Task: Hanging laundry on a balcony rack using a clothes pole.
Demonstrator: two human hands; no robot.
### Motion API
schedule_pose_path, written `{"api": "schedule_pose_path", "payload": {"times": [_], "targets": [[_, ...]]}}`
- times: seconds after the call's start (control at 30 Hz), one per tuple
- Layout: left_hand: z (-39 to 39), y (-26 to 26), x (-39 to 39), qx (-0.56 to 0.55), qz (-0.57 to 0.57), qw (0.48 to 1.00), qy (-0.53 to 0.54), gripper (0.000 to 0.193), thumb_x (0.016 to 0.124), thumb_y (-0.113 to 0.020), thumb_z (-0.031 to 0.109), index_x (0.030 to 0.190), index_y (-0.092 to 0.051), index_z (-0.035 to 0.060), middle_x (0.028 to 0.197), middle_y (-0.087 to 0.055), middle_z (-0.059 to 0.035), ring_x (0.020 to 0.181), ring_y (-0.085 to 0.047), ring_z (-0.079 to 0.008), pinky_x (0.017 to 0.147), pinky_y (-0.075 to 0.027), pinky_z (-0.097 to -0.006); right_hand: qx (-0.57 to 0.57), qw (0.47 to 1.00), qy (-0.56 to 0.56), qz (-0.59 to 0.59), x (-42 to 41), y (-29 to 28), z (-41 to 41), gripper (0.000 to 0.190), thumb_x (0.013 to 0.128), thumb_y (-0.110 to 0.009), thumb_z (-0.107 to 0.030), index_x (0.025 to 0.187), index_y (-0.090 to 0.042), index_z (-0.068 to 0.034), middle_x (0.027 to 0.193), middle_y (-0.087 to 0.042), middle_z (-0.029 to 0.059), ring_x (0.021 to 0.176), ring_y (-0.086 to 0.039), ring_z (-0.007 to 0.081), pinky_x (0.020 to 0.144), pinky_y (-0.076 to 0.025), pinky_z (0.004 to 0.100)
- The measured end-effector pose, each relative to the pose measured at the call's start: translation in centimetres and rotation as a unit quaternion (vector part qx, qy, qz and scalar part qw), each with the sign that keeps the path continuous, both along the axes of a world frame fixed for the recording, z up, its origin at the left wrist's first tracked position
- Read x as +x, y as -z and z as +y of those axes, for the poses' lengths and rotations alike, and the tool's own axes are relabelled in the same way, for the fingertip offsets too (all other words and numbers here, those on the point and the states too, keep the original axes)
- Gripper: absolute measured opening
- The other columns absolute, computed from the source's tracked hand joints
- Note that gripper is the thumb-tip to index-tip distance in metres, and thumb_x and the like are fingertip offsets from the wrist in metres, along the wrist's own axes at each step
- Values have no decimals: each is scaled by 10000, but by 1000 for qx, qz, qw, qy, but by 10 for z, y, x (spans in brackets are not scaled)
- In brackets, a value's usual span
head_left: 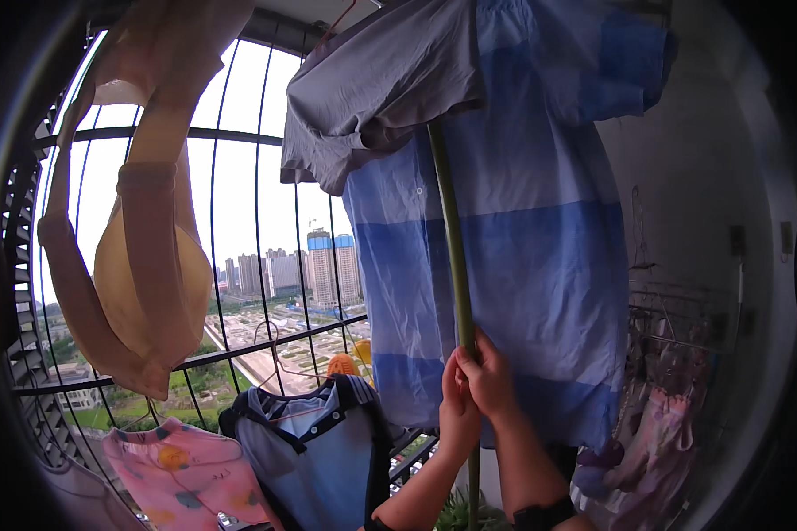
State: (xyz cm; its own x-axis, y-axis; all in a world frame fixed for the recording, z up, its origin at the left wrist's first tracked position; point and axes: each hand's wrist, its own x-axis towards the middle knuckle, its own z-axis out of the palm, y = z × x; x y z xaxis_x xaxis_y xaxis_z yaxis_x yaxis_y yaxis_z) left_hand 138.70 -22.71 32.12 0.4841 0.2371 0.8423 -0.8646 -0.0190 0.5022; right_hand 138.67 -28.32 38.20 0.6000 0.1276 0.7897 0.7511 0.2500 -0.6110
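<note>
My left hand (459,406) and my right hand (491,379) are wrapped around a long green pole (457,265), close together. The pole stands nearly upright, and its upper end passes out of sight behind a grey short garment (378,99). That garment hangs high up, with part of a thin hanger (337,25) showing above it. Just behind the pole is a blue checked short-sleeved shirt (544,265) with a button front. How the pole's hidden tip meets the grey garment cannot be seen.
Black window bars (258,219) run along the left. Beige straps and cups (153,265) hang near me. Lower down hang a pink patterned garment (186,471) and a blue polo-style top (319,451). Small laundry (657,425) hangs by the right wall (677,186). Orange footwear (342,365) is by the bars.
</note>
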Motion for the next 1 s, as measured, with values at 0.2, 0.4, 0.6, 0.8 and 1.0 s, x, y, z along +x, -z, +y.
{"api": "schedule_pose_path", "payload": {"times": [0.2, 0.4, 0.6, 0.8, 1.0], "targets": [[-6, 68, -10, -12, 57, 998, 31, 505, 837, -377, 4, 1284, -159, 88, 1196, -379, -152, 1082, -414, -215, 891, -330, -294, 3, 999, 11, 50, 1, 69, -1, 318, 819, -483, -122, 1112, -437, -7, 814, -501, 37, 721, -463, 78, 622, -391, 219], [-5, 202, -25, 66, 103, 992, -11, 541, 829, -426, 62, 1279, -126, 59, 1259, -295, -164, 1135, -364, -245, 923, -294, -320, 13, 984, -25, 174, -16, 190, -10, 206, 827, -498, -241, 879, -483, -43, 644, -492, 11, 555, -466, 78, 502, -378, 211], [-2, 268, -66, 67, 314, 946, -28, 469, 841, -388, 110, 1280, -224, 105, 1058, -489, -178, 945, -515, -273, 812, -397, -323, -29, 966, 29, 257, -23, 302, -13, 213, 806, -534, -265, 756, -485, -65, 568, -470, -5, 499, -456, 73, 449, -366, 216], [2, 308, -106, 54, 364, 929, -34, 453, 815, -393, 87, 1252, -275, 61, 1067, -485, -183, 963, -506, -277, 823, -391, -318, 5, 967, -43, 252, -59, 344, -9, 323, 799, -541, -346, 685, -442, -60, 546, -435, -16, 470, -408, 56, 430, -331, 192], [-19, 358, -158, 124, 357, 926, -1, 446, 798, -403, 76, 1229, -298, 37, 1096, -471, -173, 1004, -482, -283, 844, -376, -318, 18, 971, -52, 234, -110, 409, -40, 360, 796, -533, -377, 699, -368, -71, 510, -366, -18, 429, -353, 58, 403, -293, 198]]}}
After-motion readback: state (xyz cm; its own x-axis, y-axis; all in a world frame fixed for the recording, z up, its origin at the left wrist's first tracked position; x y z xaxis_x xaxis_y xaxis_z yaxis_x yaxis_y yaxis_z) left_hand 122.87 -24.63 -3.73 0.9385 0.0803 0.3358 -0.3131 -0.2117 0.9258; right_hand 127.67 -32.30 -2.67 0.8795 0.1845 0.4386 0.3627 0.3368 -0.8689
